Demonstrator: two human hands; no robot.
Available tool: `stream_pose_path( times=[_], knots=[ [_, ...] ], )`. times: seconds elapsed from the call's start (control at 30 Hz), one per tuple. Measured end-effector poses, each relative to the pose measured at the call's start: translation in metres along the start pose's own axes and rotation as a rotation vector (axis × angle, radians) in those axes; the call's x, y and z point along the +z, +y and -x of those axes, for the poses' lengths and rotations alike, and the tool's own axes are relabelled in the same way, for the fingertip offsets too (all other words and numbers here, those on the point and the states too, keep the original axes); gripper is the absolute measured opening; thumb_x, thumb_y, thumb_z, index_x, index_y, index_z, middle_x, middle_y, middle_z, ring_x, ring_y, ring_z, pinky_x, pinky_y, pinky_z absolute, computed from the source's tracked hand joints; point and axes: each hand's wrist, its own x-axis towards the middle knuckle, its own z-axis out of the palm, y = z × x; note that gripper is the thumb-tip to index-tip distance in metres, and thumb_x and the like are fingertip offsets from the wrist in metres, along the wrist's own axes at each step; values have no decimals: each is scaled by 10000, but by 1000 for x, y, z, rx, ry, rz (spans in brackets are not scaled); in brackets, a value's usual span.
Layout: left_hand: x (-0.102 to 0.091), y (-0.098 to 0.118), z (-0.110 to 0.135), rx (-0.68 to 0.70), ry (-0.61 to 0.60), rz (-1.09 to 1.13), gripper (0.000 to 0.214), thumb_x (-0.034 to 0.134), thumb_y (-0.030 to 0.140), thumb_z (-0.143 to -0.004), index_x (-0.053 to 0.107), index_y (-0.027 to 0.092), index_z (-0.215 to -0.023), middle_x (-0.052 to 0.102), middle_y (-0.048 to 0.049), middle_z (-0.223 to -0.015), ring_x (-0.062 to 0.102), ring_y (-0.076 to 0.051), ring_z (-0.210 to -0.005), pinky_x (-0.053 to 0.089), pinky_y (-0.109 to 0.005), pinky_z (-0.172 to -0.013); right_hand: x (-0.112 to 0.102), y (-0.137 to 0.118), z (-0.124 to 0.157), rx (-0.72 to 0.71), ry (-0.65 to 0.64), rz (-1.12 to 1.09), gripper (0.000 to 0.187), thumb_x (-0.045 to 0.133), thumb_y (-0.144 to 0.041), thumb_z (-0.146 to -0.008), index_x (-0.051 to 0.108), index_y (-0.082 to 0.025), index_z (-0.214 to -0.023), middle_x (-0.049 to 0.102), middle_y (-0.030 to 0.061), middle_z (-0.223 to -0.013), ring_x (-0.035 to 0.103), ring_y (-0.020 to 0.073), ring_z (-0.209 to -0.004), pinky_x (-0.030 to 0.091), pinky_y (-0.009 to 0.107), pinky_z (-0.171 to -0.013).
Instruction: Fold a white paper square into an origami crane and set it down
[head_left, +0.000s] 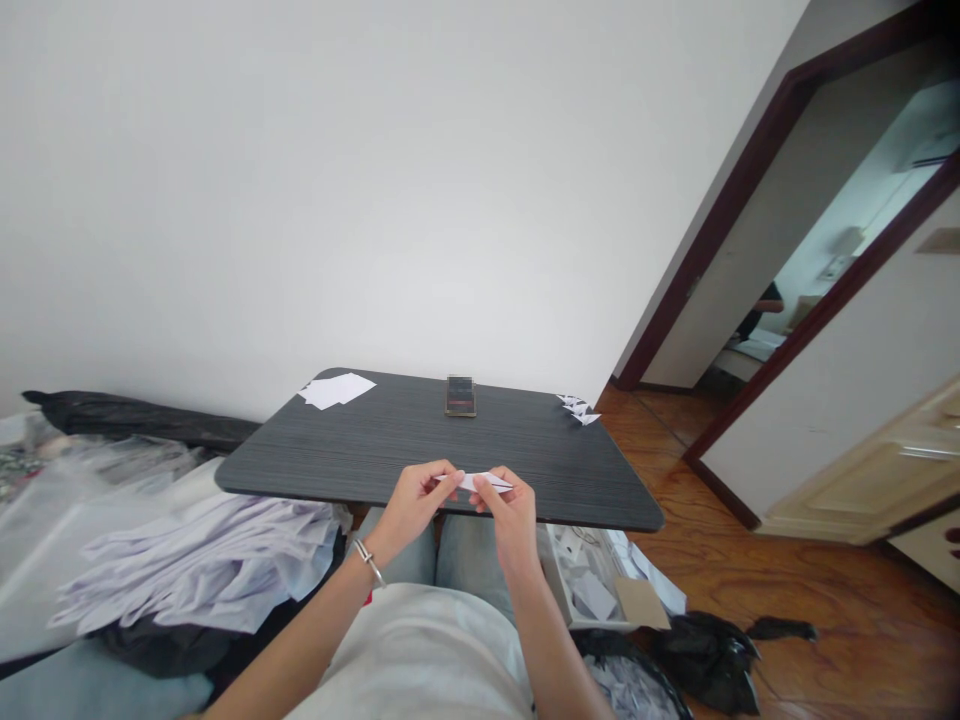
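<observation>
Head view, folded paper (472,483) crosswise (tip right)

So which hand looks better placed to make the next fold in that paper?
Probably the right hand: it sits over the middle of the folded white paper strip, next to its exposed pointed end. The left hand appears to pinch the other end, so it seems better kept steadying.

Folded white paper strip (480,482), narrow, pointed at right, held level
</observation>
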Motion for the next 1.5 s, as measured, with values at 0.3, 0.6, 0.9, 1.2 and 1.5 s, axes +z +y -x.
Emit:
stream_pose_path(
  times=[0.3, 0.6, 0.9, 1.2, 1.5],
  knots=[
    [-2, -1, 0, -42, 37, -59, 313, 515, 377, -764, 592, 117, -609, 586, -12, -522, 445, -90, -446, 336, -184, -446, -1, 2, -1, 25, 19, 18, 196, 664, -319, -637, 582, -143, -608, 551, -28, -480, 471, 91, -453, 360, 194, -441],
    [-3, -1, -2, -49, -12, -63, 325, 522, 404, -751, 589, 124, -600, 604, -11, -554, 479, -100, -475, 355, -191, -467, -4, 4, -4, 31, 24, 43, 192, 666, -328, -624, 605, -145, -617, 530, -31, -470, 457, 88, -445, 354, 191, -432],
    [-11, -2, -3, -44, 11, -27, 319, 523, 397, -754, 555, 132, -578, 571, 3, -543, 468, -92, -481, 360, -191, -484, -7, 6, -6, 17, 44, 44, 194, 665, -327, -630, 609, -142, -624, 516, -38, -444, 433, 75, -412, 341, 188, -419],
    [-14, 2, -2, -10, 61, -117, 301, 531, 380, -750, 569, 133, -580, 569, 2, -522, 481, -99, -489, 360, -192, -489, -6, 6, -5, 30, 38, 41, 196, 671, -324, -621, 613, -139, -651, 527, -30, -472, 454, 78, -432, 361, 183, -418],
    [-12, 0, -3, -43, 49, 31, 346, 488, 412, -775, 579, 126, -603, 590, -14, -550, 487, -96, -499, 358, -194, -490, -7, 8, -6, -27, 45, 52, 189, 654, -328, -643, 596, -149, -665, 527, -25, -491, 468, 87, -456, 373, 186, -417]
  ],
)
